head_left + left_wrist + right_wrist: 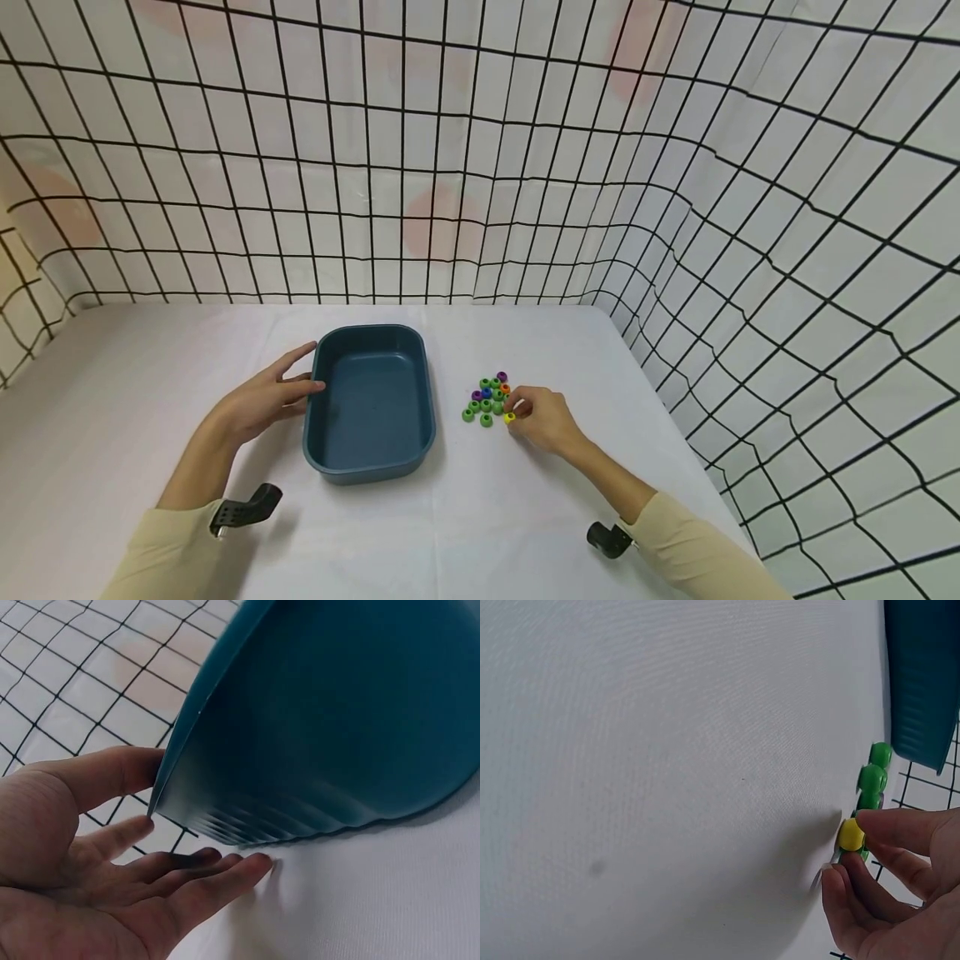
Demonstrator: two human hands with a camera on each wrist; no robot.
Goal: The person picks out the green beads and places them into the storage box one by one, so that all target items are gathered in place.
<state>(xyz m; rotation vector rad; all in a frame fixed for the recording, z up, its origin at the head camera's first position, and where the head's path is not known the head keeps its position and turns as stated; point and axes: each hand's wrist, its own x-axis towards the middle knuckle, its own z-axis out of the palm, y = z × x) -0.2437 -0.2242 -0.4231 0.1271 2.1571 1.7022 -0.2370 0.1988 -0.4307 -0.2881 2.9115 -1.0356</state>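
A deep blue-green rectangular tray [371, 473] stands on the white cloth. My left hand [262, 404] is at its left side, with the thumb over the rim and the other fingers loosely extended outside. In the left wrist view those fingers [217, 889] reach low beside the ribbed wall [300, 802]. My right hand [546, 419] pinches a yellow bead [850, 835] between thumb and fingertips, close to the cloth. Beside it lies a cluster of round beads with holes, mostly green [486, 421], with a few purple [502, 377], blue [487, 393] and orange [506, 389].
The white cloth [510, 517] covers the table. Black wire grid [442, 158] over white sheeting rises behind the table and along its right side. A black camera mount sits on the left wrist [246, 507], another on the right wrist [609, 540].
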